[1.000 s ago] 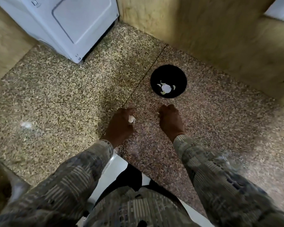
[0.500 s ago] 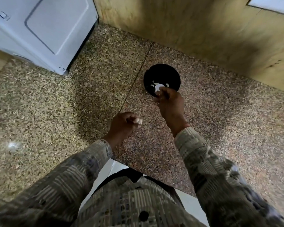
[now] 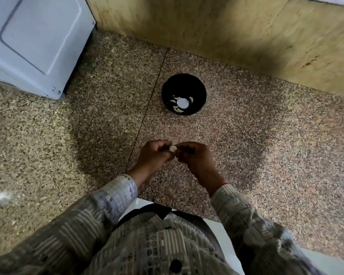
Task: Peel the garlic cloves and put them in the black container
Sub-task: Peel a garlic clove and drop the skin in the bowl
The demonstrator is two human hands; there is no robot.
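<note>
tabletop (image 3: 266,145): speckled stone, under the left grip (image 3: 153,155) and right grip (image 3: 197,159).
white appliance (image 3: 38,42): far ahead-left of the left grip.
black container (image 3: 184,84): ahead of both, well apart, pale pieces in its bottom (too blurred to tell apart).
left grip: curled, pinching the garlic clove (image 3: 172,148).
right grip: curled, pinching the same clove.
garlic clove: small, white, between their fingertips.

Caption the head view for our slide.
Left hand and right hand pinch one garlic clove near the black container.
</note>
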